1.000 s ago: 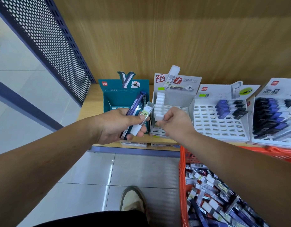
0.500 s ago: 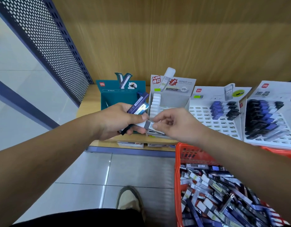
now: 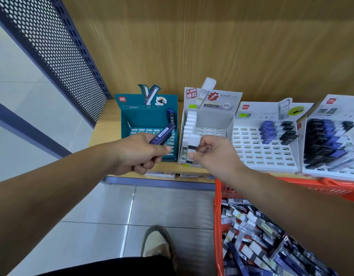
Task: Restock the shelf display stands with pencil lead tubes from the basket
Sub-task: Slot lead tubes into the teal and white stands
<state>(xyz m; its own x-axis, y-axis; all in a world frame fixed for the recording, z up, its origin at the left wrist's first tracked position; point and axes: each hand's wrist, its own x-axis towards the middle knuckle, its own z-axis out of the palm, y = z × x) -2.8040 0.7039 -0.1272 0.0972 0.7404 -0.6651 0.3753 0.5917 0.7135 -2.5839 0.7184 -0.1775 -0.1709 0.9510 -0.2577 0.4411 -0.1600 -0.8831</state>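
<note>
Lead tube [image 3: 192, 148] with a white cap stands nearly upright, cap up, at the front left corner of the white display stand [image 3: 212, 120], pinched by the curled right hand [image 3: 214, 154]. Left of that stand, the left hand [image 3: 138, 154] grips a dark blue tube [image 3: 162, 134] slanting up-right.

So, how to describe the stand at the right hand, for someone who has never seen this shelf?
On the wooden shelf stands sit in a row. It is the second from the left, beside the teal stand. Only this white stand holds a column of white-capped tubes along its left side.
</note>
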